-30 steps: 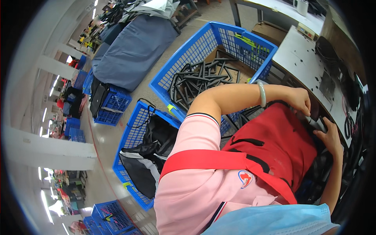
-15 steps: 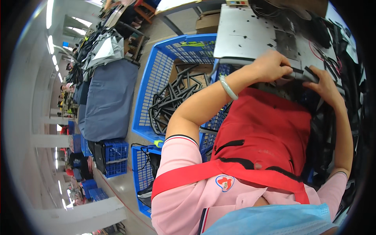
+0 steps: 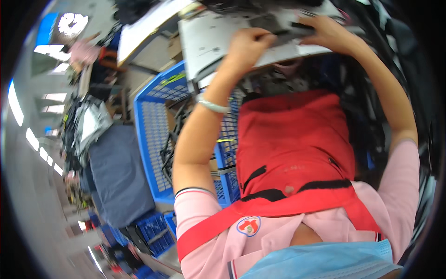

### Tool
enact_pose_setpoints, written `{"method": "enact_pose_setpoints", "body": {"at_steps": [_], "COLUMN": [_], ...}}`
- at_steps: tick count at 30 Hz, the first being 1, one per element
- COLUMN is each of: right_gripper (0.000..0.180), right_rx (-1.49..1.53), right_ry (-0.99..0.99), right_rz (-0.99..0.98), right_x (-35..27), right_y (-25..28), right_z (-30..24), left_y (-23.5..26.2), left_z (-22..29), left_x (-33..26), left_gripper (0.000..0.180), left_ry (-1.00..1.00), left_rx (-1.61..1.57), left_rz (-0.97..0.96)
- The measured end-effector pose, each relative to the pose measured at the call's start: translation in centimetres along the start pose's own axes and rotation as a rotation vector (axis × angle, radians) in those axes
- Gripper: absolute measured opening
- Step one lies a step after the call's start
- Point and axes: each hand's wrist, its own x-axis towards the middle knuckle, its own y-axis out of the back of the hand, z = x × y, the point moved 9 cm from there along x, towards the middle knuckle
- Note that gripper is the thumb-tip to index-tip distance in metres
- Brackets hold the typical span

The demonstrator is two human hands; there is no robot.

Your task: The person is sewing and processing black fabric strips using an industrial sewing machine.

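Over the front part of a white work table (image 3: pixel 204 42), my two hands work at a grey and black strip (image 3: pixel 288 35). My left hand (image 3: pixel 251 45) is closed on the strip's left end, its fingers curled in a pinch. My right hand (image 3: pixel 326 35) grips the other end between thumb and fingers, near a short black end piece (image 3: pixel 302 26). Motion smears the strip, so its exact shape is hard to make out. A red apron (image 3: pixel 292 135) covers my lap just below the table edge.
A large blue plastic basket (image 3: pixel 151 139) left of my lap holds several black bent strips (image 3: pixel 168 156), partly hidden by my left arm. Further left stands a stack under a grey-blue cloth (image 3: pixel 118 172). Dark material (image 3: pixel 420 88) hangs along the right side.
My view has swung, so the table and basket sit differently in it. Both hands have moved forward, farther over the table, with the strip still between them.
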Motion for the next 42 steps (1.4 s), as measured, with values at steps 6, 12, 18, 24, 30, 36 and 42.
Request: {"method": "enact_pose_setpoints", "body": {"at_steps": [6, 12, 18, 24, 30, 36, 42], "right_gripper": [0.057, 0.064, 0.07, 0.072, 0.066, 0.067, 0.067], "right_rx": [-0.015, -0.073, -0.127, -0.129, -0.039, -0.16, -0.073], "right_ry": [0.059, 0.014, 0.046, 0.05, 0.105, 0.024, -0.092], "right_rz": [0.034, 0.003, 0.037, 0.052, 0.117, 0.242, 0.432], "right_x": [1.1, 2.2, 3.3, 3.5, 6.0, 6.2, 3.0], "right_y": [2.4, 2.3, 1.6, 2.2, 2.0, 0.2, 0.1], "right_z": [-0.7, -0.5, 0.7, 0.9, -0.8, 9.1, 13.7], "left_y": [0.6, 1.0, 1.0, 1.0, 2.4, 2.1, 6.3], "left_z": [-1.9, -2.1, -2.3, -2.5, -6.5, -3.9, -8.1], "left_x": [2.1, 2.5, 2.9, 3.6, 4.5, 4.4, -1.0], "left_gripper": [0.029, 0.029, 0.03, 0.029, 0.033, 0.027, 0.024], "left_ry": [0.167, 0.165, 0.158, 0.139, 0.096, 0.019, 0.158], "left_rx": [-0.137, -0.156, -0.139, -0.167, -0.22, -0.054, -0.266], "left_rz": [0.037, 0.051, 0.043, 0.056, 0.074, 0.317, 0.452]}}
